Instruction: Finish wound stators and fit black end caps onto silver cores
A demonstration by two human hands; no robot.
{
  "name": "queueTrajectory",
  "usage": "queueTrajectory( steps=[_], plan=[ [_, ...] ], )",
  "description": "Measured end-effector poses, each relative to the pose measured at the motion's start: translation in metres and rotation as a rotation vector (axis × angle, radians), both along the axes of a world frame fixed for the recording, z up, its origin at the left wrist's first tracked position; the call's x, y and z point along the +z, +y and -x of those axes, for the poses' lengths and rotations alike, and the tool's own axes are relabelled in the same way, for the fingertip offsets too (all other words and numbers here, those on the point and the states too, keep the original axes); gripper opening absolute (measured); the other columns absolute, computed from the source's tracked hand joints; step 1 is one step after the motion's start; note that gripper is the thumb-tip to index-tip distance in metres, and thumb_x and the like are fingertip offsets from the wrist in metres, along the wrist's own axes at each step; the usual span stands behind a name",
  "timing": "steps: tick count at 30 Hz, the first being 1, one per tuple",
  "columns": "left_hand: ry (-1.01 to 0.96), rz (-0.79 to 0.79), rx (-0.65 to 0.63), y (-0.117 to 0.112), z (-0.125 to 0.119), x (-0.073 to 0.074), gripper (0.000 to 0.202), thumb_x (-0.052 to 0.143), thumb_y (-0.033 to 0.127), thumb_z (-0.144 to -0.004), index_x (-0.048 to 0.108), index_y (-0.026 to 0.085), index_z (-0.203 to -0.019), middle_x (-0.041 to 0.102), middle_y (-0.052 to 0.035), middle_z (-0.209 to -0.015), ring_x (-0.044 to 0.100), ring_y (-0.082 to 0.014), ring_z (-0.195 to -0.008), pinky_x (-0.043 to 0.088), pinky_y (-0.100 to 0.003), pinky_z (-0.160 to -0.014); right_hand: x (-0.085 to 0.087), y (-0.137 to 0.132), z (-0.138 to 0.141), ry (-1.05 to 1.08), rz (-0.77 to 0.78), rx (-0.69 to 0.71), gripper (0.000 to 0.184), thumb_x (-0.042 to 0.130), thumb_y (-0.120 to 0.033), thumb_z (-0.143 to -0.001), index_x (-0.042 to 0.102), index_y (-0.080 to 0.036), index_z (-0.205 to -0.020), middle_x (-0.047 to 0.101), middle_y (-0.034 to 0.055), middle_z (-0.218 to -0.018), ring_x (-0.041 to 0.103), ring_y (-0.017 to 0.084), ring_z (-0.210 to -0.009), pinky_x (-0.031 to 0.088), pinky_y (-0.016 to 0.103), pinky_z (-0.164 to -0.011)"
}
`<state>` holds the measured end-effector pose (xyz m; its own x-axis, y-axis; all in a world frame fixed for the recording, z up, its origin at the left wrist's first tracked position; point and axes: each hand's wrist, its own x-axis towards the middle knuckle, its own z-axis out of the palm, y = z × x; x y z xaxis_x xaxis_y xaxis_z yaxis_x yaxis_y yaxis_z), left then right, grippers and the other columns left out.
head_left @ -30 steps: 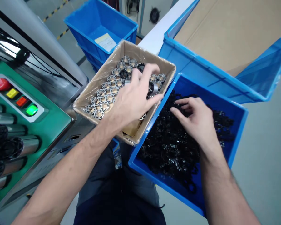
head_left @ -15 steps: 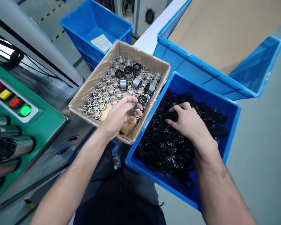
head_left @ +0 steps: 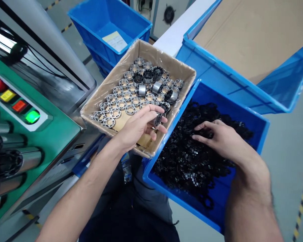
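My left hand [head_left: 138,126] is closed round a small metal ring part [head_left: 157,120] over the near corner of a plastic-lined cardboard box [head_left: 108,84]. Several silver ring parts [head_left: 127,97] stand in rows inside that box, with a few lying on their sides. My right hand [head_left: 223,139] rests on a heap of black plastic rings [head_left: 189,158] in a blue bin [head_left: 257,124], fingers curled down into the pile; what they hold, if anything, is hidden.
A green control panel [head_left: 50,137] with red, yellow, orange and lit green buttons [head_left: 32,116] stands at left, metal rods below it. Another blue bin [head_left: 101,20] with a paper slip sits behind. A large blue crate [head_left: 217,75] covered by cardboard stands at right.
My left hand pulled back from the far rows of the box to its near corner, now gripping a ring part. My right hand shifted slightly right over the black rings.
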<state>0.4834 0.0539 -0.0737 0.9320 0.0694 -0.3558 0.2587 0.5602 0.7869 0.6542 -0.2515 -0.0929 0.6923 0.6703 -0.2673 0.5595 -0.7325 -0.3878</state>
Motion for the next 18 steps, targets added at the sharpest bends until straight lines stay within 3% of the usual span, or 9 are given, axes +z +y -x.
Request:
queueTrajectory(
  steps=[2, 6, 10, 12, 14, 16, 18],
  plan=[
    [0.000, 0.006, -0.004, 0.000, 0.000, 0.000, 0.021, 0.068, 0.037, -0.109, 0.065, 0.020, -0.122, 0.080, -0.0089, -0.113, 0.083, -0.0167, -0.083, 0.055, -0.019, -0.054, 0.003, 0.005, 0.000, -0.003, -0.050, 0.003, 0.033, 0.085, -0.060, -0.102, 0.087, -0.028, -0.106, 0.074, 0.0090, -0.097, 0.074, 0.030, -0.087, 0.067, 0.047, -0.085],
    [0.001, -0.008, -0.022, 0.001, 0.000, 0.001, 0.027, 0.072, 0.042, -0.110, 0.065, 0.021, -0.124, 0.080, -0.0077, -0.110, 0.084, -0.0169, -0.080, 0.054, -0.019, -0.053, 0.006, 0.014, 0.004, 0.093, 0.021, 0.048, 0.010, 0.087, -0.033, -0.095, 0.086, -0.028, -0.104, 0.080, 0.0077, -0.106, 0.079, 0.027, -0.089, 0.067, 0.044, -0.089],
    [-0.005, -0.063, -0.087, -0.001, 0.000, 0.003, 0.049, 0.074, 0.067, -0.110, 0.071, 0.021, -0.123, 0.077, -0.0048, -0.090, 0.074, -0.0150, -0.062, 0.046, -0.022, -0.048, 0.009, 0.017, 0.007, 0.054, 0.005, 0.017, 0.022, 0.076, -0.027, -0.100, 0.086, -0.028, -0.120, 0.085, 0.0094, -0.117, 0.084, 0.032, -0.105, 0.068, 0.049, -0.101],
    [-0.030, -0.122, -0.105, -0.003, 0.001, 0.004, 0.063, 0.065, 0.084, -0.109, 0.073, 0.021, -0.111, 0.067, -0.0015, -0.074, 0.061, -0.0127, -0.052, 0.040, -0.025, -0.046, 0.012, 0.022, 0.013, -0.007, -0.118, -0.077, 0.028, 0.079, -0.039, -0.104, 0.082, -0.027, -0.130, 0.086, 0.0112, -0.123, 0.084, 0.036, -0.110, 0.068, 0.054, -0.105],
    [-0.063, -0.178, -0.101, -0.006, 0.003, 0.003, 0.073, 0.055, 0.093, -0.109, 0.069, 0.022, -0.097, 0.056, 0.0012, -0.065, 0.050, -0.0115, -0.049, 0.037, -0.027, -0.047, 0.017, 0.034, 0.024, -0.011, -0.308, -0.172, 0.038, 0.084, -0.053, -0.105, 0.076, -0.027, -0.131, 0.087, 0.0106, -0.122, 0.085, 0.034, -0.100, 0.068, 0.056, -0.103],
    [-0.103, -0.215, -0.098, -0.008, 0.006, 0.003, 0.072, 0.052, 0.093, -0.111, 0.064, 0.024, -0.095, 0.052, 0.0024, -0.069, 0.044, -0.0115, -0.052, 0.036, -0.028, -0.050, 0.023, 0.050, 0.042, 0.047, -0.508, -0.204, 0.043, 0.090, -0.057, -0.103, 0.071, -0.027, -0.127, 0.089, 0.0088, -0.123, 0.083, 0.027, -0.086, 0.071, 0.051, -0.096],
    [-0.159, -0.239, -0.114, -0.010, 0.009, 0.003, 0.061, 0.062, 0.084, -0.113, 0.062, 0.024, -0.102, 0.051, 0.0035, -0.077, 0.042, -0.0119, -0.058, 0.036, -0.028, -0.055, 0.028, 0.067, 0.064, 0.130, -0.689, -0.173, 0.044, 0.097, -0.052, -0.100, 0.070, -0.028, -0.125, 0.090, 0.0075, -0.130, 0.083, 0.023, -0.085, 0.072, 0.044, -0.089]
  ],
)
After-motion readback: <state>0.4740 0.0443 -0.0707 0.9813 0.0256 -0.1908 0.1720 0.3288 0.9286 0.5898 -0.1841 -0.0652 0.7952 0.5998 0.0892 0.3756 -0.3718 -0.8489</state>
